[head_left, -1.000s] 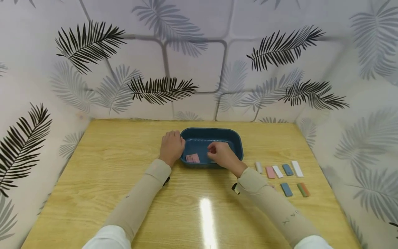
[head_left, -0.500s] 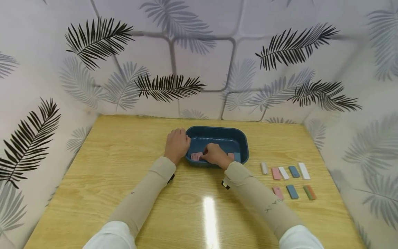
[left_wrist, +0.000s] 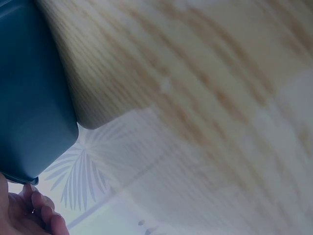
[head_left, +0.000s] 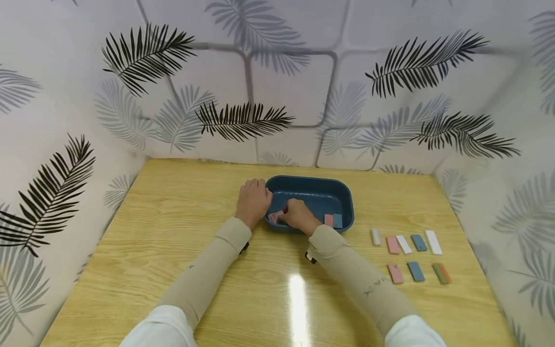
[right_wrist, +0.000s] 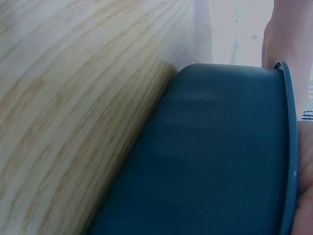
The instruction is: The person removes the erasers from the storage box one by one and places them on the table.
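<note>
A dark blue plastic tray (head_left: 309, 179) sits toward the back of the wooden table. My left hand (head_left: 253, 202) grips its left end, and in the left wrist view the fingers (left_wrist: 46, 210) curl at the rim. Inside the tray my right hand (head_left: 298, 215) pinches a pink eraser (head_left: 279, 215) at the front left corner, where pink pieces lie close together. Its fingertips are partly hidden. Toward the tray's front right, another pink eraser (head_left: 328, 220) lies side by side with a blue eraser (head_left: 337, 221). The right wrist view mostly takes in the tray's outer wall (right_wrist: 210, 147).
Right of the tray, several erasers lie in two loose rows, among them a white one (head_left: 433, 242), a blue one (head_left: 416, 271), a pink one (head_left: 395, 273) and a green-and-orange one (head_left: 441, 273). A leaf-patterned wall covering (head_left: 295, 86) rises behind the table (head_left: 186, 193).
My right hand has moved left and down from over the tray's middle to the pink pieces in the front left corner. My left hand keeps its grip. The head view has shifted slightly.
</note>
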`<control>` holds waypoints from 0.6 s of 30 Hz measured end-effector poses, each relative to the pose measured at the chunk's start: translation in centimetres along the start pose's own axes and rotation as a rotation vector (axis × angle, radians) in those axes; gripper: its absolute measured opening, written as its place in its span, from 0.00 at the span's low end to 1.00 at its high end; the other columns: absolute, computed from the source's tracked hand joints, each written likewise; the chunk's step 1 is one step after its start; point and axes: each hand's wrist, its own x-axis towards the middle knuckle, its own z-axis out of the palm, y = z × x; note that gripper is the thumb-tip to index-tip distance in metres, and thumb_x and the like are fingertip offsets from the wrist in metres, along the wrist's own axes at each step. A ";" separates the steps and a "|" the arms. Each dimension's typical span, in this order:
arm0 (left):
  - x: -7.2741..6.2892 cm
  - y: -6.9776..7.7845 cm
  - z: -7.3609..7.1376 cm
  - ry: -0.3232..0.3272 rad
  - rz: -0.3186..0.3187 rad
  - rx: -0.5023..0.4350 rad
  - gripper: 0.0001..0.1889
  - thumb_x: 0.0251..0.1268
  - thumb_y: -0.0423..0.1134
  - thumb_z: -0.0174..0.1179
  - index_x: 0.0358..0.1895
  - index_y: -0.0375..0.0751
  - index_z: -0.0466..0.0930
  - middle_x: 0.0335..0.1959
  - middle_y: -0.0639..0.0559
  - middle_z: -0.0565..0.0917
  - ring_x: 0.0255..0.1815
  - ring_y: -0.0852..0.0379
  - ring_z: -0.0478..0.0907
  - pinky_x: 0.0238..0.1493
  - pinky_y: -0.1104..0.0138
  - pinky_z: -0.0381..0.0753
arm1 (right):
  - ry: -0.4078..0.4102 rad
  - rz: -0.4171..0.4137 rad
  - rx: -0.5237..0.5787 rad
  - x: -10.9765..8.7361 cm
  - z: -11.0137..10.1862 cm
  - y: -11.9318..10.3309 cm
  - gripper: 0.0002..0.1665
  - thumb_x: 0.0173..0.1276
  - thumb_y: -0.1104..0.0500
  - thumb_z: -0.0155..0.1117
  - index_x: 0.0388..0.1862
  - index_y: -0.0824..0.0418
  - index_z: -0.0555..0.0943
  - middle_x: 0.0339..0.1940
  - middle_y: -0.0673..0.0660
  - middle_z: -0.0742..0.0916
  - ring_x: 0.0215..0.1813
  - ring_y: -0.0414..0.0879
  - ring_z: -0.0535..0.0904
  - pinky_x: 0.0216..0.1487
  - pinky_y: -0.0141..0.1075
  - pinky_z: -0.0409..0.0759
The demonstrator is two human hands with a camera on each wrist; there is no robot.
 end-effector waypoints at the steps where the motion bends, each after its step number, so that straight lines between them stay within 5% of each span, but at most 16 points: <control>1: 0.0 0.0 0.0 0.002 0.002 0.001 0.13 0.69 0.41 0.42 0.40 0.36 0.73 0.35 0.43 0.76 0.39 0.45 0.71 0.43 0.55 0.70 | 0.001 -0.002 0.010 0.0 0.0 0.0 0.16 0.63 0.60 0.61 0.16 0.64 0.81 0.07 0.48 0.70 0.10 0.39 0.59 0.14 0.32 0.59; 13: 0.0 0.0 0.1 0.020 0.015 0.018 0.13 0.68 0.41 0.44 0.39 0.35 0.73 0.35 0.42 0.76 0.38 0.45 0.72 0.41 0.55 0.71 | 0.094 -0.004 0.030 -0.8 -1.1 0.6 0.27 0.58 0.58 0.65 0.04 0.56 0.64 0.05 0.48 0.63 0.08 0.39 0.53 0.12 0.32 0.53; 18: 0.0 0.0 -0.1 0.020 0.012 -0.004 0.13 0.68 0.41 0.45 0.40 0.34 0.73 0.35 0.42 0.76 0.38 0.45 0.72 0.42 0.54 0.71 | 0.161 -0.020 0.037 -2.1 -3.4 1.1 0.18 0.57 0.56 0.64 0.11 0.60 0.74 0.09 0.51 0.77 0.11 0.40 0.65 0.15 0.31 0.62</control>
